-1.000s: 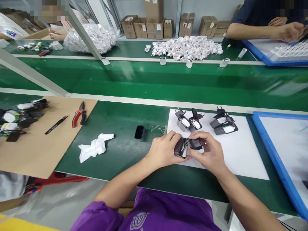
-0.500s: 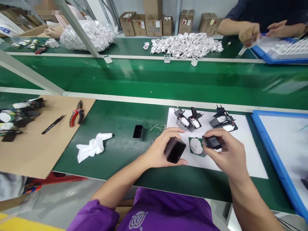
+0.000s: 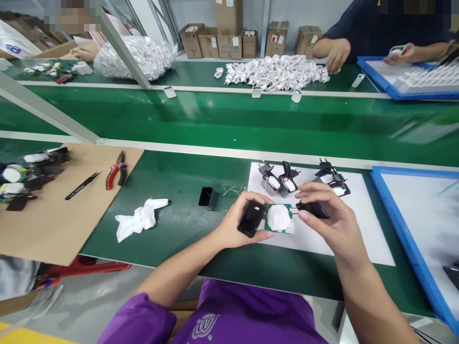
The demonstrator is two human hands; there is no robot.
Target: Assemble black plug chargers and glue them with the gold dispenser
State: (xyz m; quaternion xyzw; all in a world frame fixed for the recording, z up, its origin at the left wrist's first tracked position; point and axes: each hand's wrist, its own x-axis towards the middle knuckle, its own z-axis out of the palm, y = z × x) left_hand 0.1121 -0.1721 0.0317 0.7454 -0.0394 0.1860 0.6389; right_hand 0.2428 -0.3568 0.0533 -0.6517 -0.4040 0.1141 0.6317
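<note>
My left hand (image 3: 231,227) is wrapped round a black charger housing (image 3: 251,220), its face tilted up toward me. Right beside the housing is a green circuit board (image 3: 289,224) with a round white pad on it; whether its edge touches the housing I cannot tell. Thin wires run from the board to a black plug cover (image 3: 314,210), pinched between the thumb and fingers of my right hand (image 3: 339,217). Behind my hands, on white paper (image 3: 366,229), lie several half-open black chargers (image 3: 287,184) with pins and wires showing.
To the left are an open black housing (image 3: 207,198), a crumpled white cloth (image 3: 141,220), red-handled pliers (image 3: 115,172) and tweezers (image 3: 82,185) on cardboard (image 3: 46,234). A blue-rimmed tray (image 3: 405,229) stands right. Across the green belt (image 3: 215,119), a co-worker's hand (image 3: 339,55) is near piled white parts (image 3: 276,71).
The circuit board has moved left, up to the housing in my left hand. My right hand and the plug cover have shifted slightly left and turned, and wires now show.
</note>
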